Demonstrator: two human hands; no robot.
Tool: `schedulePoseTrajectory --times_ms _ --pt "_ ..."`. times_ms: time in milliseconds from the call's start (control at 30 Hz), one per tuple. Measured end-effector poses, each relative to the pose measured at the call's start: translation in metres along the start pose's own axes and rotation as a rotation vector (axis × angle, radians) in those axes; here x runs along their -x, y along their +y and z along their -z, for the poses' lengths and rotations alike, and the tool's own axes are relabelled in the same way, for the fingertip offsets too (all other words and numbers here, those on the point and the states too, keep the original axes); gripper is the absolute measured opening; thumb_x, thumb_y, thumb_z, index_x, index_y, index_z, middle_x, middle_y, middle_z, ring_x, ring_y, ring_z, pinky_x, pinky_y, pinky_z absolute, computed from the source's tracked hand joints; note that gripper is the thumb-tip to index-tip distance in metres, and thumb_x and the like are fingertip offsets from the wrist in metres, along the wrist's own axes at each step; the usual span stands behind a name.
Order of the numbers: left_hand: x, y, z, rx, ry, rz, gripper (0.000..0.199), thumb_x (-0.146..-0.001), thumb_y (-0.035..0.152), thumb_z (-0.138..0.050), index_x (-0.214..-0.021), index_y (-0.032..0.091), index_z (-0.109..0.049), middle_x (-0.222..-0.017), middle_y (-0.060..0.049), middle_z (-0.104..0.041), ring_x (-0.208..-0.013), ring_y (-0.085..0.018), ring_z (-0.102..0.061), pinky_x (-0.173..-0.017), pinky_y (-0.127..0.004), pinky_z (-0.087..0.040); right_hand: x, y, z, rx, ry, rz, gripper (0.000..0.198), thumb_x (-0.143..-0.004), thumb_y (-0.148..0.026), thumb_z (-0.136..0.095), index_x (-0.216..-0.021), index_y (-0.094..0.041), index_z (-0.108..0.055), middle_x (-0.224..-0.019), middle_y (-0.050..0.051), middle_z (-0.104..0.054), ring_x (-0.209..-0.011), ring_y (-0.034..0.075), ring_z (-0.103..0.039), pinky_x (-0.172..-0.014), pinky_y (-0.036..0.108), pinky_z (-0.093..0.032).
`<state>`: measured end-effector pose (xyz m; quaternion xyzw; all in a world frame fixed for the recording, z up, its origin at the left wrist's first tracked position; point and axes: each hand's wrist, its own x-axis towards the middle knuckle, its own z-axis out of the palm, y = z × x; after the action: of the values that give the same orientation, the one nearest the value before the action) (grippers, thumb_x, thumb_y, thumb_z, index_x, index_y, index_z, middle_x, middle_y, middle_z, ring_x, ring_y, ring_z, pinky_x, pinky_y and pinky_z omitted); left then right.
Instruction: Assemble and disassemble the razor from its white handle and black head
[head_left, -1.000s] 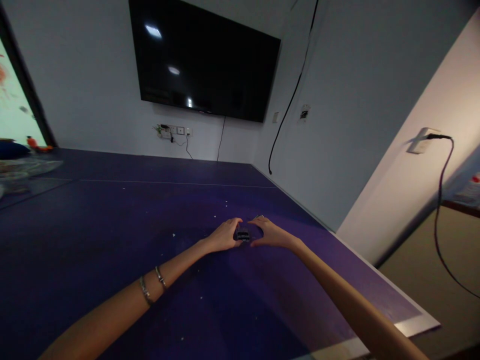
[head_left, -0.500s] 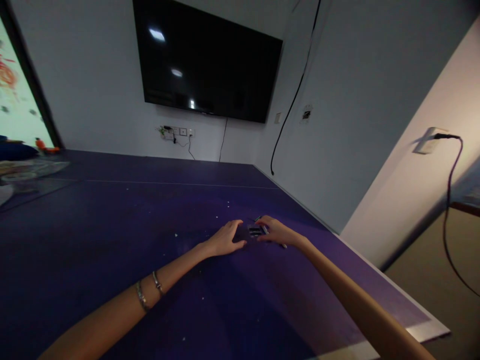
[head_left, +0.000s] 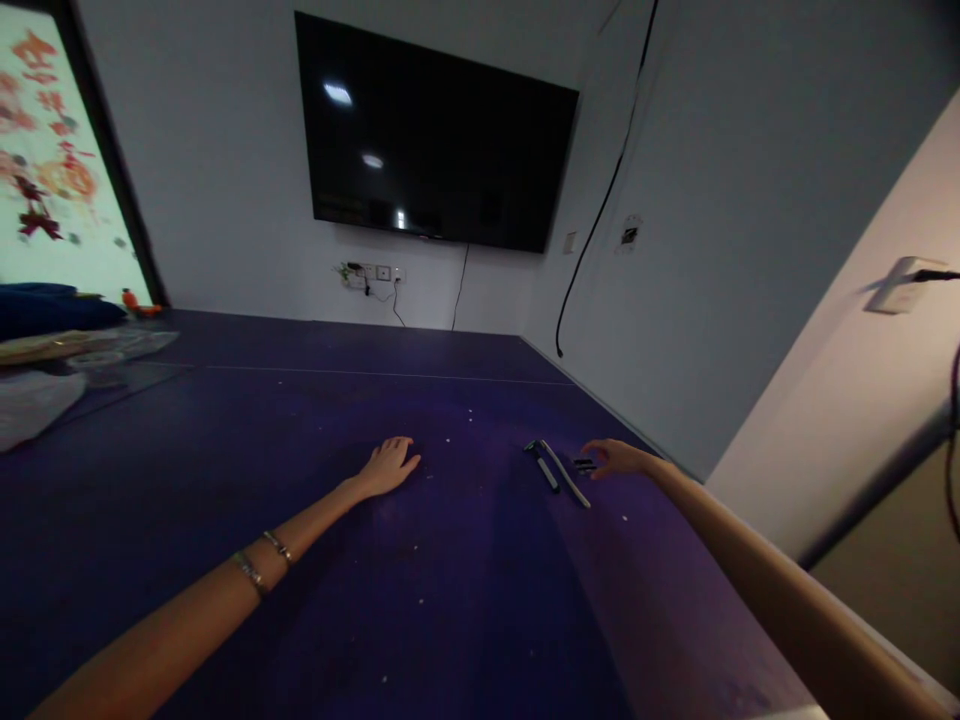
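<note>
My left hand lies palm down on the purple tabletop, fingers stretched out, with nothing in it. To the right of it are two slim objects side by side: a dark razor-like piece with a short crosswise head, and a longer, slightly curved grey stick. Just beyond them my right hand has thumb and fingers curled around a small packet with dark strips. The packet is low at the tabletop; its exact kind is too small to make out.
Small white specks are scattered over the tabletop. Plastic bags and dark blue cloth are piled at the far left. A television hangs on the back wall, and a black cable dangles in the corner near the table's right edge.
My hands have moved apart: the left one leftward and flat on the table, the right one rightward with the packet. The razor-like piece and grey stick now lie uncovered. The view has shifted left.
</note>
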<state>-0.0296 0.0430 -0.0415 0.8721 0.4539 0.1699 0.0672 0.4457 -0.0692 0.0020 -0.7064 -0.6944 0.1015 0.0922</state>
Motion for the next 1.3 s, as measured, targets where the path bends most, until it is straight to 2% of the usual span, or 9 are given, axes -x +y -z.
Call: schedulePoseTrajectory --times_ms 100,300,567,867,1033,1167,1300 --pt "0.003 -0.004 -0.009 -0.063 0.046 -0.043 0.042 -0.087 0.042 -0.031 -0.114 0.014 -0.047 -0.124 -0.014 -0.048 -0.119 -0.026 -0.04 -0.098 -0.042 -0.029 -0.008 0.009 -0.008 0.002 -0.052 -0.001 0.052 -0.051 -0.031 -0.074 -0.101 -0.018 -0.065 -0.072 0.002 -0.059 -0.068 0.018 -0.054 -0.057 0.023 -0.038" --pt "0.006 -0.006 -0.016 -0.106 0.093 -0.093 0.041 -0.088 0.041 -0.029 -0.11 0.013 -0.05 -0.12 -0.015 -0.051 -0.118 -0.026 -0.042 -0.097 -0.043 -0.03 -0.02 0.022 -0.018 -0.117 -0.224 -0.087 0.067 -0.056 -0.036 -0.07 -0.118 -0.016 -0.053 -0.067 0.0 -0.055 -0.056 0.015 -0.052 -0.046 0.021 -0.038" --pt "0.005 -0.01 -0.019 -0.094 0.094 -0.08 0.043 -0.088 0.042 -0.028 -0.111 0.013 -0.049 -0.122 -0.015 -0.051 -0.121 -0.027 -0.04 -0.098 -0.044 -0.029 -0.025 0.026 -0.023 -0.134 -0.264 -0.092 0.068 -0.054 -0.036 -0.07 -0.118 -0.018 -0.052 -0.064 0.0 -0.056 -0.051 0.013 -0.051 -0.043 0.021 -0.036" --pt "0.007 -0.006 -0.017 -0.077 0.083 -0.06 0.041 -0.088 0.042 -0.028 -0.11 0.014 -0.049 -0.12 -0.014 -0.052 -0.121 -0.028 -0.039 -0.099 -0.044 -0.029 -0.024 0.019 -0.021 -0.13 -0.244 -0.114 0.066 -0.052 -0.035 -0.07 -0.115 -0.019 -0.056 -0.061 0.0 -0.059 -0.051 0.016 -0.053 -0.046 0.023 -0.039" --pt "0.005 -0.009 -0.019 -0.08 0.097 -0.074 0.04 -0.089 0.041 -0.028 -0.109 0.014 -0.05 -0.118 -0.013 -0.053 -0.12 -0.027 -0.04 -0.098 -0.044 -0.03 -0.022 0.021 -0.021 -0.163 -0.218 -0.121 0.072 -0.051 -0.034 -0.071 -0.119 -0.017 -0.054 -0.062 0.001 -0.061 -0.051 0.017 -0.055 -0.045 0.024 -0.04" --pt "0.002 -0.015 -0.027 -0.074 0.122 -0.076 0.041 -0.088 0.041 -0.029 -0.111 0.014 -0.049 -0.119 -0.014 -0.053 -0.119 -0.027 -0.041 -0.099 -0.044 -0.03 -0.022 0.013 -0.018 -0.161 -0.117 -0.113 0.077 -0.054 -0.032 -0.071 -0.126 -0.016 -0.048 -0.064 0.003 -0.064 -0.055 0.019 -0.058 -0.048 0.026 -0.042" --pt "0.0 -0.02 -0.031 -0.042 0.139 -0.075 0.041 -0.088 0.042 -0.03 -0.111 0.014 -0.049 -0.118 -0.014 -0.053 -0.118 -0.027 -0.042 -0.098 -0.044 -0.03 -0.029 -0.018 -0.018 -0.085 0.052 -0.03 0.057 -0.062 -0.027 -0.065 -0.118 -0.017 -0.056 -0.069 0.004 -0.066 -0.064 0.019 -0.061 -0.057 0.026 -0.044"
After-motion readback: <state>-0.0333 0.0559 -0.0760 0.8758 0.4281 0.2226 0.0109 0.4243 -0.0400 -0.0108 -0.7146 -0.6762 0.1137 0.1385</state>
